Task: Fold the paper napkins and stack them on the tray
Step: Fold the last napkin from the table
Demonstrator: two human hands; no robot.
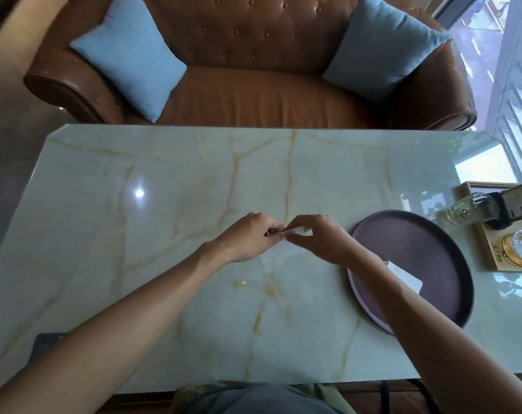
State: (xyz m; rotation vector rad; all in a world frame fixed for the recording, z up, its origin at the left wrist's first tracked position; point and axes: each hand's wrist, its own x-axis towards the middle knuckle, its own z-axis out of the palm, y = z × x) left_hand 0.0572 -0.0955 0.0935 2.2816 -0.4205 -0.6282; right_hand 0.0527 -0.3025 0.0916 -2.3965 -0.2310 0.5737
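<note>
Napkin (279,249) mid-surface, pinched at far edge by left hand (247,239) and right hand (319,239). Risk: thin paper tears or creases crooked; right forearm may nudge folded napkin (409,277) on tray (451,252).

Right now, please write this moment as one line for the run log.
step: folding | left hand: pinches napkin | right hand: pinches same napkin | tray: one folded napkin on it
</note>
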